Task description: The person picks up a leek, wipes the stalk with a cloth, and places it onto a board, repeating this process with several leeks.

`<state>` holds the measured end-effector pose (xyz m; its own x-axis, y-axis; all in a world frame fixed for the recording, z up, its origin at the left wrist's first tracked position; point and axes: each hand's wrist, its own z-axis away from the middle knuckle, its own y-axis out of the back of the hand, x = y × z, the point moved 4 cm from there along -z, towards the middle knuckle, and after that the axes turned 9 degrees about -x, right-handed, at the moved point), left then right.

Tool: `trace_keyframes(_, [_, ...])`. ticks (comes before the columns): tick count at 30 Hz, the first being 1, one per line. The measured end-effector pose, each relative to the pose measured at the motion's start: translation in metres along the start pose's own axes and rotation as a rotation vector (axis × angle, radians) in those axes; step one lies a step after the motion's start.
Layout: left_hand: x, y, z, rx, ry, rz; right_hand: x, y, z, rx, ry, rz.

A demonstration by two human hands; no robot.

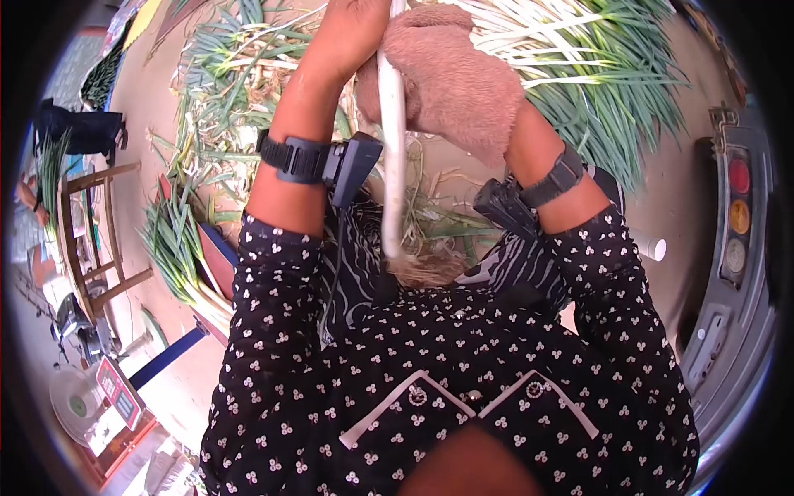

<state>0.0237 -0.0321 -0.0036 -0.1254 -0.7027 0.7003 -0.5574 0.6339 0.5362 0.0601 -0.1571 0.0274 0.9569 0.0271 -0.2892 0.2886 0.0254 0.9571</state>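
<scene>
From the head camera I look straight down at two raised forearms. The left hand (pixel 356 25), bare, sits at the top centre of the frame and is partly cut off by the edge; it appears closed around the upper part of a leek stalk (pixel 392 149), though I cannot see the fingers. The right hand (pixel 451 78), in a fuzzy pink glove (pixel 463 91), is wrapped against the same stalk just right of it, closed or nearly so. The white stalk hangs vertically between the wrists, its root tuft (pixel 426 269) low, close to the dotted black shirt (pixel 430 372) — held that way, I judge, to keep the shaft steady between both grips. Each wrist carries a black strapped device (pixel 351 165). Behind the hands, cut green leeks (pixel 595 74) are heaped across the upper frame, with another bundle (pixel 174 240) at mid left. Free room is scant: piles above, a wooden chair (pixel 91 231) far left, a grey vehicle panel (pixel 732 248) along the right edge.
</scene>
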Motion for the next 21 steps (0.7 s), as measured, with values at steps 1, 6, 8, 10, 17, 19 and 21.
trace_keyframes(1, [0.005,0.005,-0.004,-0.258,0.13,0.286,0.001,0.004,0.0,0.009,-0.006,0.027])
trace_keyframes(6, [0.018,-0.002,0.025,-0.144,0.633,0.412,0.016,0.04,0.007,0.012,-0.07,0.187])
trace_keyframes(8, [0.015,-0.009,0.032,-0.159,0.524,0.289,0.024,0.056,0.011,-0.023,-0.098,0.231])
trace_keyframes(10, [0.026,-0.021,0.046,-0.279,0.597,0.492,0.031,0.061,0.013,-0.061,-0.112,0.255])
trace_keyframes(17, [0.043,-0.055,0.058,-0.447,0.698,0.927,0.058,0.013,0.006,0.301,0.065,0.347])
trace_keyframes(19, [0.042,-0.058,0.056,-0.398,0.684,0.936,0.054,0.013,0.008,0.369,0.082,0.301])
trace_keyframes(21, [0.039,-0.061,0.057,-0.359,0.674,0.968,0.051,0.019,0.008,0.303,0.041,0.123])
